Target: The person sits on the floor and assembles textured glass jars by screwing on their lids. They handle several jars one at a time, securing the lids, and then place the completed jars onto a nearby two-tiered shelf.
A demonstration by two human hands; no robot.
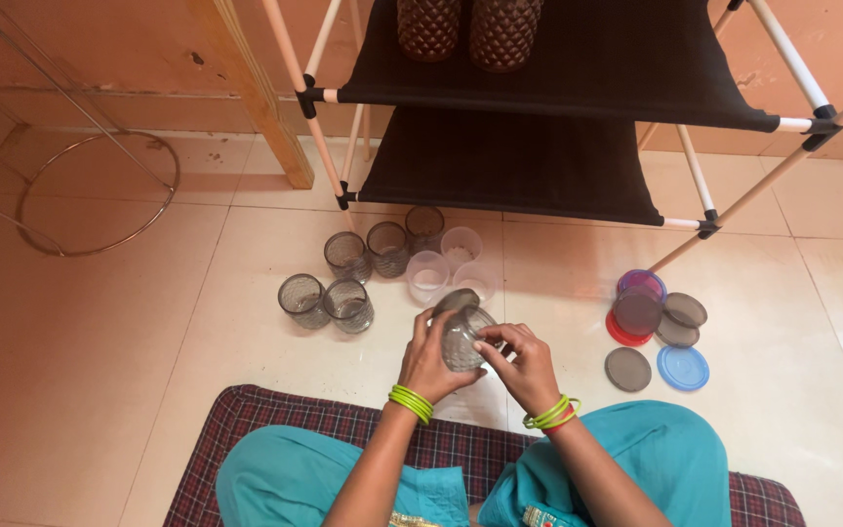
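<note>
Jar [462,339] sits gripped in your left hand [428,363] while your right hand [524,366] pinches its side, so keep it level as you seat the grey lid [456,301] squarely.

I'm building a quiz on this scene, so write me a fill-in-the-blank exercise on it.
1. Both hands, left hand and right hand, hold one clear ____ with a grey lid on top.
2. The loose lids lie on the floor to the person's ____.
3. The bangles on the left wrist are ____ in colour.
4. Two dark textured jars stand on the ____ shelf of the black fabric rack.

Missing words: jar; right; green; top
</note>
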